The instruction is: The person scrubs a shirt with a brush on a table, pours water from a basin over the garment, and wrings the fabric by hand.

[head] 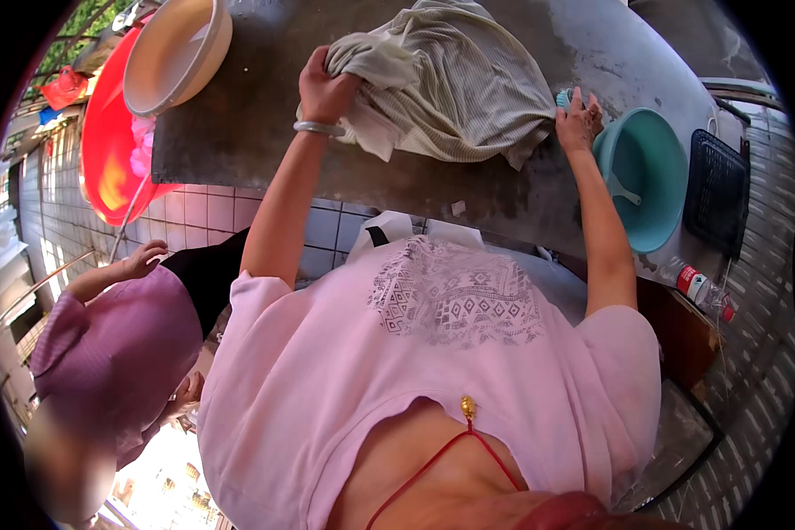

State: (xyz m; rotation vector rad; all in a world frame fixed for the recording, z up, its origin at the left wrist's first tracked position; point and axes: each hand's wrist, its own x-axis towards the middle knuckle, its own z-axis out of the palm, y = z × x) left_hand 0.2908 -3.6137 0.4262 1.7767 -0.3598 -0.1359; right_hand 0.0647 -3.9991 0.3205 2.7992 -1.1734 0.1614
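Observation:
My left hand (331,89) grips a bunched part of a pale striped garment (464,93) and lifts it a little above the grey slab. The rest of the cloth spreads damp and creased across the slab, its right edge reaching my other hand. At that edge, my right hand (578,124) has its fingers around a small teal scrub brush (562,99), which they partly hide. Just beside the right wrist stands a teal basin (656,179) with a light-coloured handled tool (624,191) inside.
A cream basin (179,59) sits at the slab's left end, above a big red tub (109,132). On the right are a black plastic basket (717,189) and a plastic bottle (699,285). Another person (122,338) is close on my left. The wet concrete slab (238,146) has a front edge before me.

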